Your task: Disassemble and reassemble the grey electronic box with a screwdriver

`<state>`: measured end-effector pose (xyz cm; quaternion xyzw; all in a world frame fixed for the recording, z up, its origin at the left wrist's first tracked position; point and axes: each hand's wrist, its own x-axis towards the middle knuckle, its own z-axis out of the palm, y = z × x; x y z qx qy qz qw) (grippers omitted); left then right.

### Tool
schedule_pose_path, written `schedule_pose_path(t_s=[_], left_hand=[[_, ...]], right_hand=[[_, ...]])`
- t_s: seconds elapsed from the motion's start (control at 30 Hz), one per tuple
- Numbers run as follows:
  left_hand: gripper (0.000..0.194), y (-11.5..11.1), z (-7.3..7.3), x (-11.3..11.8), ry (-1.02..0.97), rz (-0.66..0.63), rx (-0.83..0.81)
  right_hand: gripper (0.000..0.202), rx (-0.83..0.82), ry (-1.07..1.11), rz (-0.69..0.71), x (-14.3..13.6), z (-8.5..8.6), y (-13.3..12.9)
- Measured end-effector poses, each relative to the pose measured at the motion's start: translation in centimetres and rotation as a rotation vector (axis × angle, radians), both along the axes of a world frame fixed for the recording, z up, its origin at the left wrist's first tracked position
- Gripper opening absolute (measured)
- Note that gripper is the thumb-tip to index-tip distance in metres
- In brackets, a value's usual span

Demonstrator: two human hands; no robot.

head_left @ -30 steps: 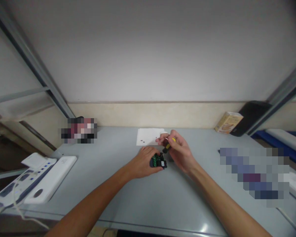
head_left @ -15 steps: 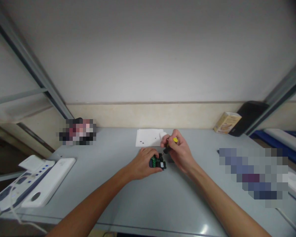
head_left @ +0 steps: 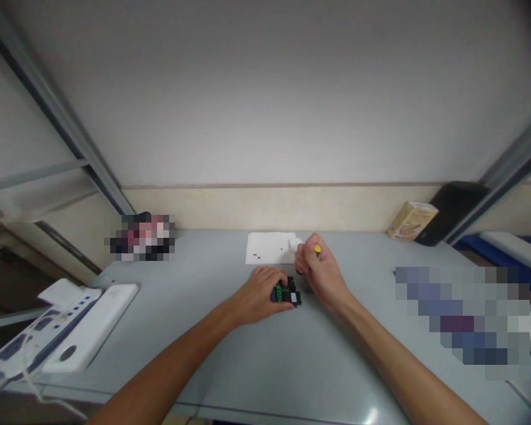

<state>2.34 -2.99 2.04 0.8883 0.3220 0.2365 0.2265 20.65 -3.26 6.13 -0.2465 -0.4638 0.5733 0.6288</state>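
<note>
Gripping observed at both hands: left hand [head_left: 263,295] fingers part-curled around the edges of a small black device with green circuit board [head_left: 285,291], located at mid-table [head_left: 230,360]; right hand [head_left: 321,268] fingers closed around a yellow-and-black tool [head_left: 317,250], just beside the device. Tool tip: contact cannot be told. White sheet [head_left: 265,248] lies beyond the left hand, bearing small dark pieces [head_left: 256,256]. Yellowish box [head_left: 411,221] leans near the wall, far right.
</note>
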Motion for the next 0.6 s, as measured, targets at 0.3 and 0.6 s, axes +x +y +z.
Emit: schedule_pose_path(t_s=[0.3, 0.6], left_hand=[[0.042, 0.1, -0.5, 0.1, -0.032, 0.031, -0.002], [0.044, -0.1, 0.1, 0.4, -0.026, 0.055, -0.003]], right_hand=[[0.025, 0.034, -0.103, 0.024, -0.5, 0.6, -0.3], [0.031, 0.017, -0.073, -0.046, -1.9, 0.0, 1.2]])
